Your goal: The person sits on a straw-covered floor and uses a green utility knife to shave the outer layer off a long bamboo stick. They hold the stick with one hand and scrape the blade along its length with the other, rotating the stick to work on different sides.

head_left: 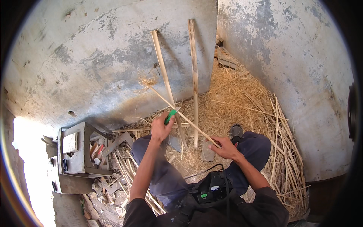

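My left hand (161, 129) is closed round the green handle of a knife (170, 117). The knife's short blade lies against a long, thin wooden strip (193, 125). At the strip's near end, the fingers of my right hand (225, 148) are wrapped round it in front of my right knee. From there the strip slants up and away to the left, its far end beside a tuft of curled shavings (148, 81). Behind the knife, the strip crosses in front of a leaning wooden batten (162, 66).
A second batten (193, 56) leans on the worn grey wall (113, 49). Straw-like shavings (234, 94) cover the floor. Many thin strips (285, 166) lie piled along the right wall. A wooden stool on its side (81, 149) stands at left, with scraps around it.
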The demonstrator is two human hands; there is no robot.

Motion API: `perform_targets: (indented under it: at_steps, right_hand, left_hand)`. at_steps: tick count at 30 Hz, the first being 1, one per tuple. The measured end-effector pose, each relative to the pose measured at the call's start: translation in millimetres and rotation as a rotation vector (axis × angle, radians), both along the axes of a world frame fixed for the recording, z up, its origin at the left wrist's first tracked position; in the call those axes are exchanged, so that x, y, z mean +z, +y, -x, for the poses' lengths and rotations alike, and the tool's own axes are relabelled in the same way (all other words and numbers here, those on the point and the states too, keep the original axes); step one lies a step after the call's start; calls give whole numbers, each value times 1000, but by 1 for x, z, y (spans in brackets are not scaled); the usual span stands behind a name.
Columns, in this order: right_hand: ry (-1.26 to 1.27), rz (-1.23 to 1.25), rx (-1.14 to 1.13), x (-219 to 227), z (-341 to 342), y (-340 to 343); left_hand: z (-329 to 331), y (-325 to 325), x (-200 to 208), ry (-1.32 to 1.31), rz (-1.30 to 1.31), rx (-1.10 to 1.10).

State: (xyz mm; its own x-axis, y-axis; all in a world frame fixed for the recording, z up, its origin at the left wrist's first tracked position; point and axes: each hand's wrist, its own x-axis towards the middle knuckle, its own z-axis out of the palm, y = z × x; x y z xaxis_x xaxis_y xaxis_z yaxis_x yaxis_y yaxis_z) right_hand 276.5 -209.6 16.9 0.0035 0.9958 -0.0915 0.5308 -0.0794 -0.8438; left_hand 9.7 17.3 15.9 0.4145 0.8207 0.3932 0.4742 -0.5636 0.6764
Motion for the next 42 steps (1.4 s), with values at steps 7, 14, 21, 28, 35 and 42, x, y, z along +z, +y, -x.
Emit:
perform_targets:
  at_steps: [7, 14, 21, 28, 35, 42]
  right_hand:
    - [13, 44, 2, 5, 1, -1]
    - [29, -40, -17, 2, 5, -1]
    - [11, 41, -6, 7, 2, 0]
    - [22, 14, -15, 5, 3, -1]
    - [22, 25, 0, 3, 4, -3]
    - [61, 17, -5, 8, 4, -2]
  left_hand:
    - [5, 4, 2, 61, 42, -56]
    - [5, -1, -5, 76, -21, -244]
    - [6, 17, 2, 100, 143, 101]
    - [5, -1, -4, 74, 17, -174]
    - [6, 14, 5, -21, 157, 181]
    - [4, -2, -5, 91, -43, -292]
